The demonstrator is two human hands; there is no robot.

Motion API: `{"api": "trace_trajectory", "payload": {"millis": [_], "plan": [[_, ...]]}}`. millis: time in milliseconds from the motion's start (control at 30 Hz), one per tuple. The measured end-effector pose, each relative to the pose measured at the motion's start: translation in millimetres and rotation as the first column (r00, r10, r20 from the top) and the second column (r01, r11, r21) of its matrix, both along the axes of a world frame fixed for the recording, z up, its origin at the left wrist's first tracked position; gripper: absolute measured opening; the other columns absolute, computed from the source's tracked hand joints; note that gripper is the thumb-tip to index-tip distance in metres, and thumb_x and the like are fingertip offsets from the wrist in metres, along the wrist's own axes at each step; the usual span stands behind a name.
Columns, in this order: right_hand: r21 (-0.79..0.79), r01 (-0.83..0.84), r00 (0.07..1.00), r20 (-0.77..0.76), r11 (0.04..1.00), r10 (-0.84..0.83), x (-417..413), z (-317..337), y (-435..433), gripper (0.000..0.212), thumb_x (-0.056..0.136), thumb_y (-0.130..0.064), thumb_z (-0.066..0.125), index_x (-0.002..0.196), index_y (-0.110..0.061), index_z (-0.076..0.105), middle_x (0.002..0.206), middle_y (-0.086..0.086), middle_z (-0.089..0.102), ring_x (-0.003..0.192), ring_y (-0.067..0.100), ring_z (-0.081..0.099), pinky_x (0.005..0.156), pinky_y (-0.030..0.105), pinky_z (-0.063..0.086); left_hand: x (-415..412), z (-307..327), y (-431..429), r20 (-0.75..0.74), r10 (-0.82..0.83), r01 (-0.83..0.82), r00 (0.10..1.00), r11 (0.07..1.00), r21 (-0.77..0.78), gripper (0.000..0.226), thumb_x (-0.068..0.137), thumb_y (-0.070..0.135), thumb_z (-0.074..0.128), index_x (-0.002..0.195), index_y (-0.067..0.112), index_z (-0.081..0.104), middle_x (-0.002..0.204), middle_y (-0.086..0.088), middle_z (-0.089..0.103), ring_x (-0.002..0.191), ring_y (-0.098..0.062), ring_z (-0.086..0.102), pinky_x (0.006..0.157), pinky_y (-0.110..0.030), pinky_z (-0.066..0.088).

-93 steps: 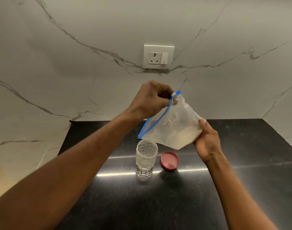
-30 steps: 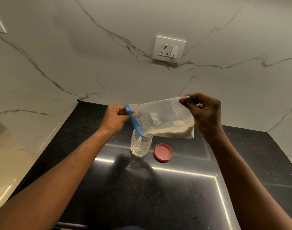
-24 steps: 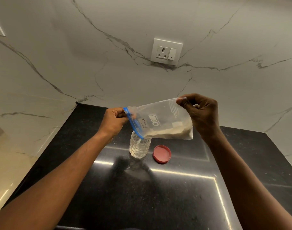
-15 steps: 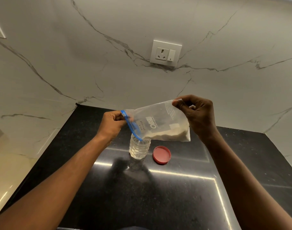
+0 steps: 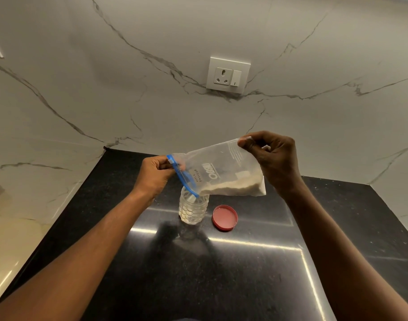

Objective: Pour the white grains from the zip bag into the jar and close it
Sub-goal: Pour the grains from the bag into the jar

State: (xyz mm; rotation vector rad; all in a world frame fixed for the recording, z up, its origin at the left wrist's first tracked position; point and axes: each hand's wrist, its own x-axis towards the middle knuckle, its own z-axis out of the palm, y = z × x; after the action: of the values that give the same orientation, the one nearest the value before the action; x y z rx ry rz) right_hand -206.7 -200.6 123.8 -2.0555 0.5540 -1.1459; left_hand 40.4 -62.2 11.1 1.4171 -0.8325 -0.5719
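A clear zip bag with a blue zip strip lies on its side in the air, white grains gathered along its lower edge. My left hand pinches the blue zip end. My right hand grips the bag's bottom corner, raised a little higher. The zip end's low corner hangs right over the mouth of a clear dimpled jar, which stands upright on the black counter. The jar's red lid lies flat to the right of the jar.
White marble walls rise behind and to the left of the black counter. A wall socket with a switch sits above the work area. The counter's left edge drops to a pale floor.
Over three seconds the bag went from upright to lying sideways over the jar. In the last second the grains slid toward the zip end and my right hand lifted slightly.
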Motion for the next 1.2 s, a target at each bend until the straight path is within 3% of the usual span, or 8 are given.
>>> {"api": "trace_trajectory", "payload": {"millis": [367, 600, 800, 1033, 1200], "plan": [[-0.033, -0.045, 0.996, -0.083, 0.998, 0.042, -2, 8, -8, 0.006, 0.093, -0.016, 0.078, 0.098, -0.019, 0.079, 0.091, -0.010, 0.076, 0.082, 0.012, 0.074, 0.074, 0.052, 0.064, 2, -2, -2, 0.002, -0.004, 0.004, 1.000, 1.000, 0.012, 0.023, 0.089, 0.011, 0.081, 0.102, 0.029, 0.078, 0.102, 0.013, 0.081, 0.101, -0.007, 0.078, 0.089, -0.029, 0.064], [-0.060, -0.061, 0.992, -0.111, 0.996, 0.054, 3, 14, -11, 0.006, 0.093, -0.018, 0.079, 0.099, -0.018, 0.080, 0.091, -0.008, 0.078, 0.084, 0.019, 0.075, 0.074, 0.052, 0.064, 1, -3, 0, -0.001, 0.005, -0.005, 1.000, 1.000, 0.018, 0.021, 0.089, 0.011, 0.081, 0.102, 0.027, 0.079, 0.107, 0.006, 0.081, 0.105, -0.011, 0.077, 0.093, -0.033, 0.063], [-0.078, -0.065, 0.990, -0.130, 0.995, 0.054, 4, 16, -15, 0.006, 0.093, -0.018, 0.078, 0.099, -0.018, 0.079, 0.089, -0.012, 0.076, 0.081, 0.014, 0.074, 0.073, 0.053, 0.064, 2, -3, 0, -0.002, 0.006, -0.006, 1.000, 1.000, 0.027, 0.020, 0.088, 0.010, 0.081, 0.099, 0.027, 0.080, 0.104, 0.009, 0.081, 0.102, -0.006, 0.077, 0.090, -0.028, 0.064], [-0.079, -0.085, 0.984, -0.162, 0.993, 0.072, 3, 22, -15, 0.005, 0.093, -0.020, 0.078, 0.097, -0.018, 0.080, 0.086, -0.008, 0.075, 0.081, 0.021, 0.074, 0.072, 0.056, 0.063, 2, -2, 0, -0.028, -0.001, 0.001, 1.000, 1.000, 0.018, 0.020, 0.087, 0.009, 0.081, 0.094, 0.028, 0.080, 0.095, 0.018, 0.082, 0.099, -0.001, 0.077, 0.083, -0.019, 0.063], [-0.084, -0.085, 0.982, -0.177, 0.993, 0.069, 5, 24, -16, 0.009, 0.093, -0.019, 0.078, 0.098, -0.012, 0.081, 0.085, -0.005, 0.076, 0.080, 0.023, 0.074, 0.072, 0.055, 0.063, 1, -3, 1, -0.047, 0.006, -0.005, 0.999, 1.000, 0.026, 0.020, 0.087, 0.008, 0.082, 0.095, 0.026, 0.081, 0.096, 0.013, 0.082, 0.099, -0.004, 0.077, 0.083, -0.021, 0.063]]}}
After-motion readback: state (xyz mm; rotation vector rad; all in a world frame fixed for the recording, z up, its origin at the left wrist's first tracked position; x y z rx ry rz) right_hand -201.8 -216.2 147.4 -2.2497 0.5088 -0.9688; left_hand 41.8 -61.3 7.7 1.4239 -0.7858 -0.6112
